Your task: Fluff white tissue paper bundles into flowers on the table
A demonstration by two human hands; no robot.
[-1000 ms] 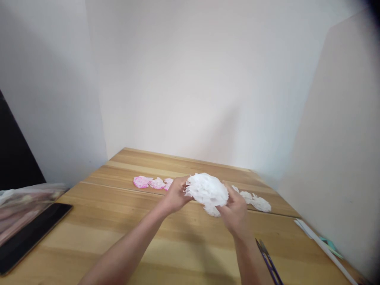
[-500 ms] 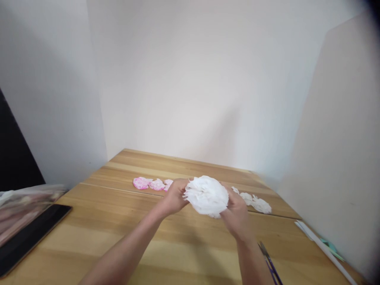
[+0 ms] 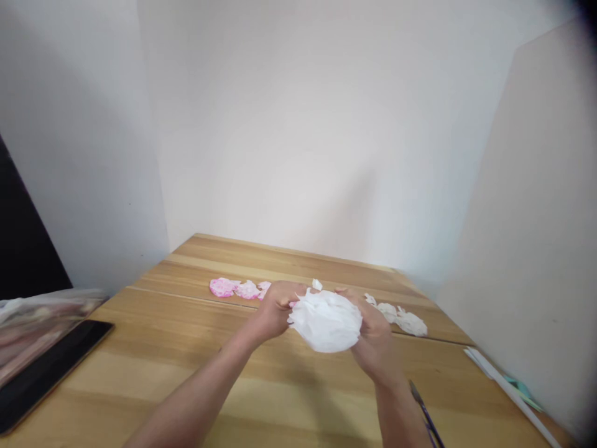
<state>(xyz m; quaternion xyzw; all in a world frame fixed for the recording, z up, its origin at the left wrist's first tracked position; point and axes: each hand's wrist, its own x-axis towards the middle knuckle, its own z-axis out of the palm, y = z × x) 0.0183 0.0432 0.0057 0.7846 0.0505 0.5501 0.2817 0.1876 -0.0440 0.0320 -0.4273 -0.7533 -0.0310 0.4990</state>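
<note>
A fluffy white tissue-paper flower (image 3: 326, 322) is held above the wooden table between both hands. My left hand (image 3: 278, 308) grips its left edge, fingers curled behind the layers. On the opposite edge, my right hand (image 3: 372, 326) is closed around the paper, with its fingertips partly hidden. Past the left hand lies a row of pink-and-white paper flowers (image 3: 224, 287), partly covered by that hand. White paper flowers (image 3: 411, 323) form another row beyond the right hand.
Scissors (image 3: 431, 423) lie beside the right forearm, partly hidden by it. At the left are a dark phone-like slab (image 3: 51, 376) and a clear plastic bag (image 3: 41, 323). White strips (image 3: 508, 392) run along the right edge of the wooden table (image 3: 261, 398), against the wall.
The white flower has tipped and dropped slightly, showing a smoother rounded side. Both hands keep hold of it, and the right forearm now covers more of the scissors.
</note>
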